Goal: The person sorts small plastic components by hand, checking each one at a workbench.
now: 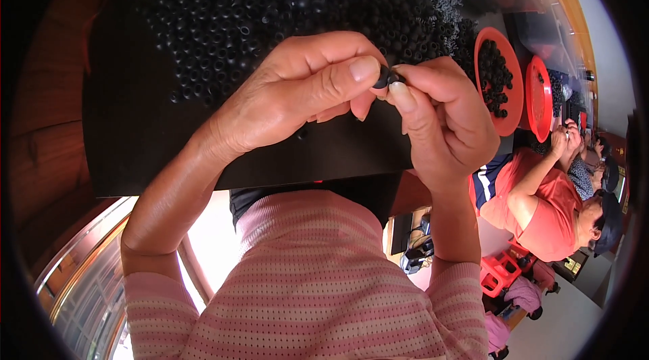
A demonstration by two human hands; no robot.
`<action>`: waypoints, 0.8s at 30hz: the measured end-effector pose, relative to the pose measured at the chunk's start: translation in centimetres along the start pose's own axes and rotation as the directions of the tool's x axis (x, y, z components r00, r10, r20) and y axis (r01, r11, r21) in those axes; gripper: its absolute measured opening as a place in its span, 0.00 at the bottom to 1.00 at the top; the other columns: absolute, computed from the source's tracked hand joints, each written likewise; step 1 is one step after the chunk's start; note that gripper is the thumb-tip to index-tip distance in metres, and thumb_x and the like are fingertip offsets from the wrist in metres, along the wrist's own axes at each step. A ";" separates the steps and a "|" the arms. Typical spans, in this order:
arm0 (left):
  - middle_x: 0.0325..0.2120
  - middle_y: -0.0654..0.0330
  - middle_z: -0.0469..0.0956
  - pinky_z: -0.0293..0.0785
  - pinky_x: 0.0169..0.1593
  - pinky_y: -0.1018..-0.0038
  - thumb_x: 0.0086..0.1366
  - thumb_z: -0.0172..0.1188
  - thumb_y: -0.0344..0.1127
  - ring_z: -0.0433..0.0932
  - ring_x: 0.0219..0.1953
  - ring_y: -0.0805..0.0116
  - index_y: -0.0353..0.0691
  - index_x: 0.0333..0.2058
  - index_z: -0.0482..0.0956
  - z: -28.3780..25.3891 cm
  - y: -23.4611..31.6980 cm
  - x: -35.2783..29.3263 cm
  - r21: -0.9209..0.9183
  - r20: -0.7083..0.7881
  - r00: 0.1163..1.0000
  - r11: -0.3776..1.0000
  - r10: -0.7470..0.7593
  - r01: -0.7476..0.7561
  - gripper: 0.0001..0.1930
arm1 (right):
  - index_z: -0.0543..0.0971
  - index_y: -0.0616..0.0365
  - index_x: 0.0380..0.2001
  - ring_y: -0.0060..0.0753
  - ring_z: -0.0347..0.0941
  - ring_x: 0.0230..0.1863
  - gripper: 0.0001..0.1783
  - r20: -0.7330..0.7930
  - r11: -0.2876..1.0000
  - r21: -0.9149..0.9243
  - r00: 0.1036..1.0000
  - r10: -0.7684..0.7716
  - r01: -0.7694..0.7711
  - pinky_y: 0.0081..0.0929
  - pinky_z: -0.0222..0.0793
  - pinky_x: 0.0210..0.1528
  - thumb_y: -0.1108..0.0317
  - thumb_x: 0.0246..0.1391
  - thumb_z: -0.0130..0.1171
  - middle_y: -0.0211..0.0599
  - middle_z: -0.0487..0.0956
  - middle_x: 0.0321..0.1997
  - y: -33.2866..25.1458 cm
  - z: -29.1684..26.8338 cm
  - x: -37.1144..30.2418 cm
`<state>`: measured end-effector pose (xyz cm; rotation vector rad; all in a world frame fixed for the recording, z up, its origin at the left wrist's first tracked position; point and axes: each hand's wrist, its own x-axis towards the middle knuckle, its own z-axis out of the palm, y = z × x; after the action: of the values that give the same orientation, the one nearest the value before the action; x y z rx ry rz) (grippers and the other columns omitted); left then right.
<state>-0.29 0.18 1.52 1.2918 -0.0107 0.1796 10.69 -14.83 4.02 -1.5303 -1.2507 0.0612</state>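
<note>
Over the near part of a dark table (135, 137), my two hands meet fingertip to fingertip. My left hand (297, 83) pinches a small black round part (382, 79) between thumb and fingers. Against it, a second small black piece (396, 77) sits in the thumb and forefinger of my right hand (449, 113). The fingertips cover most of both pieces, so I cannot tell whether they are joined. Just beyond my hands spreads a large heap of small black ring-like parts (216, 29). One loose black part (301, 135) lies under my left hand.
Small silvery pieces (446, 12) lie among the black parts at the far right. A red bowl (515, 100) with black parts stands right of my hand, another red bowl (539, 116) beyond it. A co-worker in a salmon shirt (547, 218) sits to the right, near red stools (499, 273).
</note>
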 end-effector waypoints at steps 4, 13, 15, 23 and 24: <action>0.21 0.59 0.74 0.59 0.23 0.83 0.71 0.47 0.44 0.62 0.19 0.80 0.30 0.43 0.74 0.0 0.1 0.1 0.005 -0.023 0.999 1.000 -0.030 0.030 0.20 | 0.78 0.65 0.32 0.26 0.70 0.21 0.06 -0.001 0.999 -0.023 1.000 -0.031 0.031 0.18 0.64 0.22 0.78 0.49 0.64 0.36 0.75 0.23 0.3 0.1 -0.1; 0.19 0.62 0.72 0.59 0.23 0.82 0.71 0.47 0.48 0.63 0.19 0.80 0.32 0.42 0.76 0.1 0.2 -0.1 0.098 0.016 1.000 0.995 -0.008 0.006 0.21 | 0.77 0.63 0.29 0.28 0.68 0.18 0.06 0.015 0.994 -0.049 0.996 -0.093 0.094 0.21 0.60 0.18 0.77 0.48 0.64 0.34 0.73 0.20 0.1 -0.2 -0.3; 0.19 0.62 0.72 0.59 0.23 0.82 0.70 0.48 0.49 0.62 0.19 0.80 0.33 0.41 0.76 0.2 0.3 -0.1 0.140 0.009 1.000 0.990 -0.003 0.002 0.21 | 0.77 0.63 0.28 0.27 0.67 0.18 0.06 0.021 0.993 -0.060 0.995 -0.098 0.099 0.21 0.59 0.18 0.77 0.48 0.64 0.34 0.73 0.20 0.0 -0.3 -0.4; 0.18 0.63 0.71 0.57 0.21 0.81 0.69 0.49 0.51 0.62 0.18 0.81 0.33 0.38 0.77 0.3 0.0 0.2 0.166 0.042 0.998 0.985 0.036 -0.042 0.23 | 0.77 0.60 0.28 0.27 0.67 0.19 0.06 0.212 0.998 -0.046 0.977 -0.035 0.046 0.23 0.59 0.18 0.74 0.48 0.65 0.33 0.71 0.20 0.1 -2.1 0.4; 0.18 0.63 0.71 0.56 0.21 0.81 0.69 0.49 0.51 0.62 0.18 0.81 0.33 0.38 0.76 0.2 0.1 0.1 0.152 0.060 0.998 0.988 0.005 -0.014 0.23 | 0.77 0.59 0.28 0.28 0.67 0.19 0.06 0.221 0.998 -0.039 0.975 -0.036 0.046 0.24 0.59 0.18 0.73 0.48 0.65 0.33 0.71 0.20 0.1 -2.1 0.5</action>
<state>-0.16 0.00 1.72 1.4492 -0.0546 0.1523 12.28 -15.91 5.01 -1.5671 -1.4669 0.1817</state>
